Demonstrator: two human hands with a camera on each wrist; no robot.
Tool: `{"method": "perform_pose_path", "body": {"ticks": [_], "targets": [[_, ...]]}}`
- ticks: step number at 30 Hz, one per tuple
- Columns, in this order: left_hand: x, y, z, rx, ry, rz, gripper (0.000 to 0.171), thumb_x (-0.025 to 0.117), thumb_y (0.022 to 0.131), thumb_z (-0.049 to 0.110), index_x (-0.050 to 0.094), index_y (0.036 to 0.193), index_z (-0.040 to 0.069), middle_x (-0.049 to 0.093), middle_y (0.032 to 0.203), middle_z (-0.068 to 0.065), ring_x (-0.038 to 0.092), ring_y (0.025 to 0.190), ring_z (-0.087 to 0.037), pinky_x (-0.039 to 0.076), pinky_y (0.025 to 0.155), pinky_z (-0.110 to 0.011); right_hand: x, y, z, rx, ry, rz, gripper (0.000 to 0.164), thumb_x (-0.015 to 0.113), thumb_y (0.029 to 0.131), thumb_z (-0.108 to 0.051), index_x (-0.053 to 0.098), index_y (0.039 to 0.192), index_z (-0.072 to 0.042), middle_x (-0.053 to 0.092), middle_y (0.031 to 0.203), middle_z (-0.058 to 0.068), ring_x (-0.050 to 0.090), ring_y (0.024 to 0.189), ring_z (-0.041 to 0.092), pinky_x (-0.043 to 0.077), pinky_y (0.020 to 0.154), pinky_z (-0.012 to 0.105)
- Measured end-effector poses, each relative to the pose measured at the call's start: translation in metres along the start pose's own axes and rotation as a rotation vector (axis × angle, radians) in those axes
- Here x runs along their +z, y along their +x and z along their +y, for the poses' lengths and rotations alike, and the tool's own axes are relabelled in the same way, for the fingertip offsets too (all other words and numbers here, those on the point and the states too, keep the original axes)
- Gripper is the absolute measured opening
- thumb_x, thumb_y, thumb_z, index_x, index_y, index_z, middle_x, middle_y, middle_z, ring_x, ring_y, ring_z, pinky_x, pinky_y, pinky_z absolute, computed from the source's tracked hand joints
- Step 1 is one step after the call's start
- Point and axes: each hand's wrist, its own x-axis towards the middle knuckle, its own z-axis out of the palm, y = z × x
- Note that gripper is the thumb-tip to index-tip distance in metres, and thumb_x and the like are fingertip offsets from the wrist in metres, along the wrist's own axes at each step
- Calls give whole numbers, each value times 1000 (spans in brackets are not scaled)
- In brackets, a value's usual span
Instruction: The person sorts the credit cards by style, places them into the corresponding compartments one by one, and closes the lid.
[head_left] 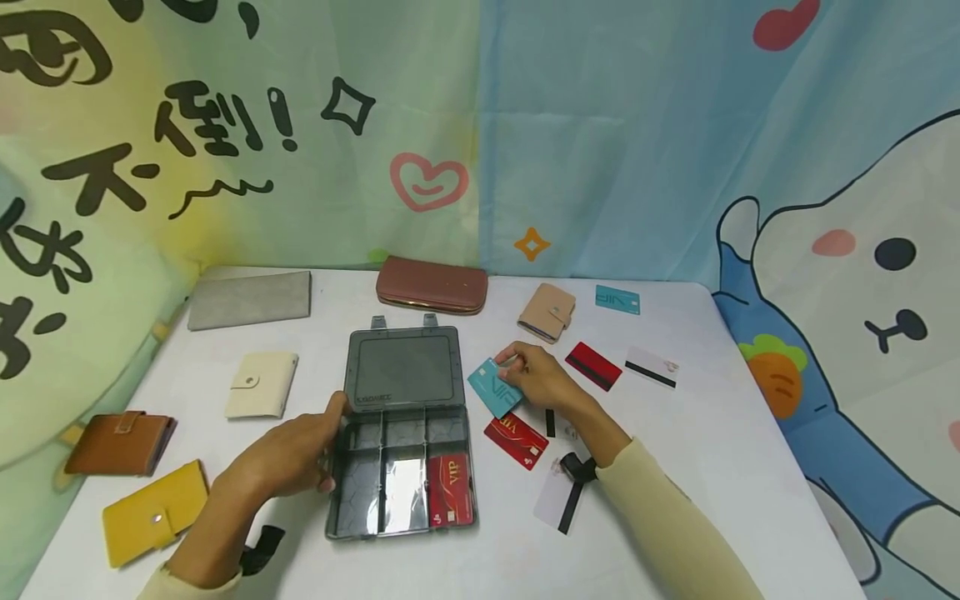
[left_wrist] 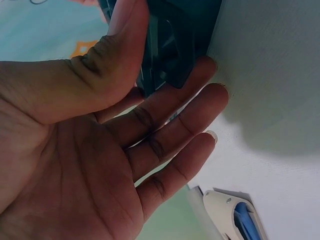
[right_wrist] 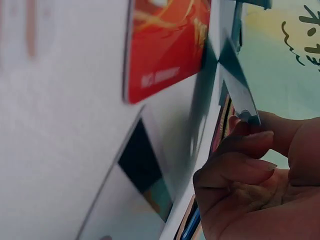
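With thumb and fingertips my right hand pinches a blue VIP card, held tilted to the right of a grey compartment box. In the right wrist view the held card appears nearly edge-on. The box lies with its see-through lid folded back. My left hand grips the box's left side, thumb on top and fingers along the outside. A red VIP card lies in the front right compartment. Another red VIP card is on the table just below the blue card.
White cards with black stripes, a dark red card and another blue card lie to the right. Wallets stand around: yellow, brown, cream, beige, long reddish-brown. A flat grey pouch lies back left.
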Motion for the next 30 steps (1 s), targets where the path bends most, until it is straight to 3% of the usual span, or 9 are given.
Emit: {"method": "perform_pose_path", "body": {"ticks": [10, 15, 21, 24, 27, 30], "targets": [[0, -1, -2, 33, 5, 14, 85, 91, 60, 7, 35, 124, 12, 63, 80, 5, 57, 73, -11, 46, 67, -34, 2, -10, -1, -48, -44, 1, 11, 53, 98, -11, 61, 106, -10, 56, 92, 7, 51, 80, 18, 45, 70, 30], [1, -1, -3, 50, 10, 23, 85, 91, 59, 6, 35, 123, 11, 63, 78, 5, 57, 71, -10, 46, 66, -33, 6, -10, 2, -63, -58, -16, 15, 63, 96, -16, 60, 111, -13, 59, 100, 7, 52, 81, 20, 46, 69, 31], [0, -2, -3, 56, 21, 31, 86, 91, 58, 5, 35, 124, 11, 62, 76, 7, 55, 70, -9, 45, 66, -33, 12, -5, -3, -97, -297, -33, 58, 83, 81, -30, 54, 131, -20, 54, 103, 7, 51, 84, 20, 42, 70, 33], [0, -2, -3, 52, 23, 31, 86, 91, 59, 5, 35, 124, 11, 62, 76, 7, 54, 70, -8, 45, 65, -33, 14, 0, -5, -73, -404, -11, 53, 85, 77, -31, 58, 120, -19, 52, 100, 5, 51, 82, 19, 41, 68, 33], [0, -1, -3, 55, 21, 30, 85, 91, 59, 5, 35, 123, 11, 62, 76, 7, 54, 69, -8, 45, 65, -32, 14, 3, -4, -34, -432, 21, 42, 86, 76, -30, 59, 106, -17, 51, 100, 5, 51, 84, 19, 42, 69, 33], [-1, -1, -2, 57, 19, 31, 84, 90, 59, 5, 35, 123, 11, 62, 76, 7, 54, 70, -8, 45, 65, -32, 12, 5, -4, -19, -437, 44, 41, 85, 78, -27, 59, 107, -15, 52, 102, 6, 51, 85, 20, 42, 70, 34]]}}
